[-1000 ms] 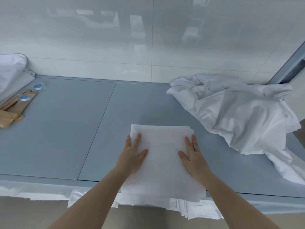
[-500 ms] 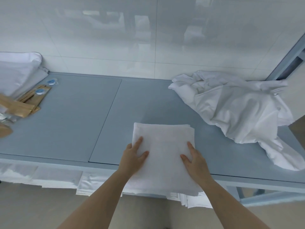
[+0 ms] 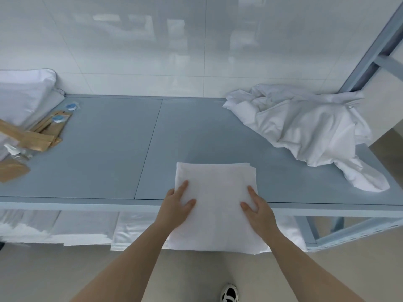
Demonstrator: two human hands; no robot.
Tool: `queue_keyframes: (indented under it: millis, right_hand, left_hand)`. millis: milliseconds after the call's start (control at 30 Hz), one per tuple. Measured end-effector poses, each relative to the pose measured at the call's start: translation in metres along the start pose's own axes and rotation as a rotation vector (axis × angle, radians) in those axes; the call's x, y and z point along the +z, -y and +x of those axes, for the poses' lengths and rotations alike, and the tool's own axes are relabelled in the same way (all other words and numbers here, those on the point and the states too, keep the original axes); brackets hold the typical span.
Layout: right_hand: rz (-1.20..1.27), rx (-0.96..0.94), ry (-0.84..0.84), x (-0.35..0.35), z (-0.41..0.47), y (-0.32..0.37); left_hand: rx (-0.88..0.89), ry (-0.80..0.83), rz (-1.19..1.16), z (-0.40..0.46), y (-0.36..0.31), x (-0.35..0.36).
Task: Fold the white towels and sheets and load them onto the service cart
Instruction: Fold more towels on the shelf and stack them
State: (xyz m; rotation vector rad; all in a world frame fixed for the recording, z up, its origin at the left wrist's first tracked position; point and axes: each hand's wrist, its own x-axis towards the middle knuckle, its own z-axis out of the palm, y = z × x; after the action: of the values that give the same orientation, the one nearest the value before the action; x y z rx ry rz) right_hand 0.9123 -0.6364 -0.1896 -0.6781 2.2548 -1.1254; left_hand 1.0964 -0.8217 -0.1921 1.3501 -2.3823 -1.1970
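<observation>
A folded white towel (image 3: 216,205) lies at the lower centre of the frame, its near part hanging past the front edge of the grey surface (image 3: 113,153). The left hand (image 3: 177,209) and the right hand (image 3: 258,211) each hold a side of it, thumbs lying on top and the other fingers at its edges. A crumpled white sheet (image 3: 305,131) sits at the right. Brown paper packets (image 3: 41,136) and a white pillow (image 3: 24,97) lie at the left.
</observation>
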Motion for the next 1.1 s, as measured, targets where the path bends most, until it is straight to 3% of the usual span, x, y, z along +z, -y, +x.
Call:
queue_keyframes:
  millis: [467, 767, 1100]
  right_hand:
    - [0.065, 0.140, 0.051, -0.006, -0.056, -0.005]
    - [0.124, 0.208, -0.218, -0.051, -0.122, -0.036]
    - [0.182, 0.375, -0.524, -0.144, -0.237, -0.099]
  left_hand:
    - [0.009, 0.148, -0.091, -0.036, 0.014, -0.007]
    - [0.218, 0.309, -0.137, -0.055, -0.040, 0.031]
    - [0.383, 0.581, -0.074, -0.115, -0.137, 0.135]
